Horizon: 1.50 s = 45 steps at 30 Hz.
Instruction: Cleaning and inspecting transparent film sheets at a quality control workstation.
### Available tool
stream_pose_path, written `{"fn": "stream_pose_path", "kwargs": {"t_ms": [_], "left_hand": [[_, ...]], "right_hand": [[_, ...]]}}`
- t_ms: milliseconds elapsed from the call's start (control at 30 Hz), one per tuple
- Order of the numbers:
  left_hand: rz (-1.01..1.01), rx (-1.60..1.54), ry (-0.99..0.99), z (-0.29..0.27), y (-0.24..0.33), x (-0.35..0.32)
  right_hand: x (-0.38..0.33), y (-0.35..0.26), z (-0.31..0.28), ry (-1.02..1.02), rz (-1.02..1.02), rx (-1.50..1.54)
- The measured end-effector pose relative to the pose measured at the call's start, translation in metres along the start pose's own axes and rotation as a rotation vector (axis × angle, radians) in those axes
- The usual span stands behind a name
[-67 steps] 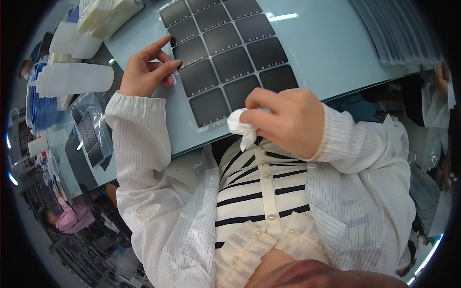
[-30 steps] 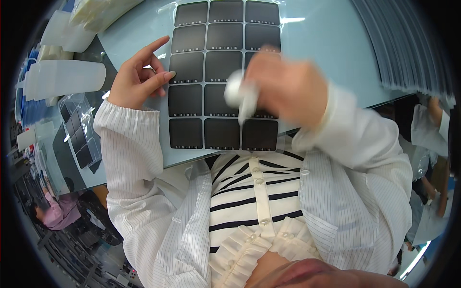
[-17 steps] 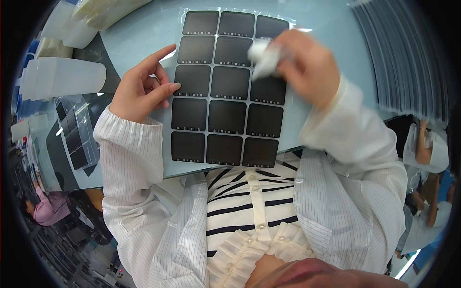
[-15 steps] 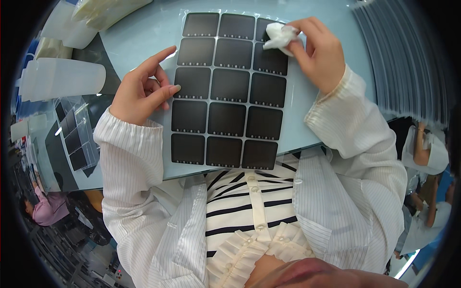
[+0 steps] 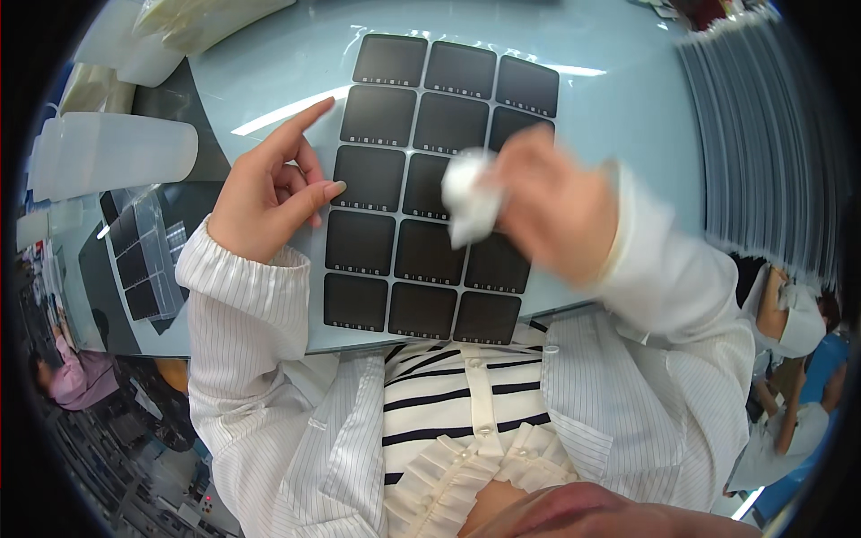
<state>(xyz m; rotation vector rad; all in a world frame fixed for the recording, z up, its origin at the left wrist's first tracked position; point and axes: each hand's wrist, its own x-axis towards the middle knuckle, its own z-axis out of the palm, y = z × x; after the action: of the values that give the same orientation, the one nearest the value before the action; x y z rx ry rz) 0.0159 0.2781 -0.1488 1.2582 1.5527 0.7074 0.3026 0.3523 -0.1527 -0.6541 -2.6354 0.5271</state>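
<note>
A clear sheet bearing rows of dark grey rounded panels [image 5: 360, 242] lies on the glass-topped table in front of me. At its left edge is my left hand [image 5: 270, 179], its index finger stretched out, the thumb tip resting on the sheet's border and the other fingers loosely curled. My right hand [image 5: 558, 206], smeared by motion, pinches a crumpled white wipe [image 5: 471, 199] over the middle of the sheet. The hand and wipe hide some of the panels. Whether the wipe touches the surface is hard to tell.
Translucent plastic containers [image 5: 117, 154] stand at the left, with another dark-panelled sheet [image 5: 136, 260] below them. A tall stack of grey sheets [image 5: 762, 143] fills the right side. Other people, one in pink [image 5: 82, 378], are beyond the table on both sides.
My right hand has swept the wipe from the sheet's top right corner down and left to its middle. The left hand stays at the left edge.
</note>
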Motion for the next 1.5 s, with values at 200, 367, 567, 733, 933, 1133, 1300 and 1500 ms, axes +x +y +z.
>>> {"fn": "stream_pose_path", "kwargs": {"t_ms": [200,367,567,733,933,1133,1300,1500], "left_hand": [[0.03,-0.035,0.016,0.002,0.001,-0.003],[0.055,0.047,-0.016,0.004,-0.004,-0.006],[0.085,0.038,0.005,0.005,-0.006,-0.009],[0.056,0.065,0.01,0.011,-0.003,-0.005],[0.087,0.044,0.033,0.012,-0.001,-0.005],[0.096,0.045,0.025,0.015,-0.002,-0.003],[0.121,0.085,0.041,0.014,-0.009,0.002],[0.015,-0.092,-0.146,0.011,0.0,-0.001]], "right_hand": [[0.027,0.059,-0.002,0.202,0.051,0.007],[0.024,0.006,0.022,0.108,-0.128,0.102],[0.08,0.034,0.026,0.147,-0.055,0.031],[0.088,0.019,0.043,0.061,-0.152,0.125],[0.123,0.048,0.045,0.433,-0.296,-0.028],[0.12,0.05,0.03,0.236,-0.022,-0.019],[0.093,0.072,0.007,0.206,0.018,-0.162],[0.007,0.118,-0.057,0.375,0.27,-0.212]]}}
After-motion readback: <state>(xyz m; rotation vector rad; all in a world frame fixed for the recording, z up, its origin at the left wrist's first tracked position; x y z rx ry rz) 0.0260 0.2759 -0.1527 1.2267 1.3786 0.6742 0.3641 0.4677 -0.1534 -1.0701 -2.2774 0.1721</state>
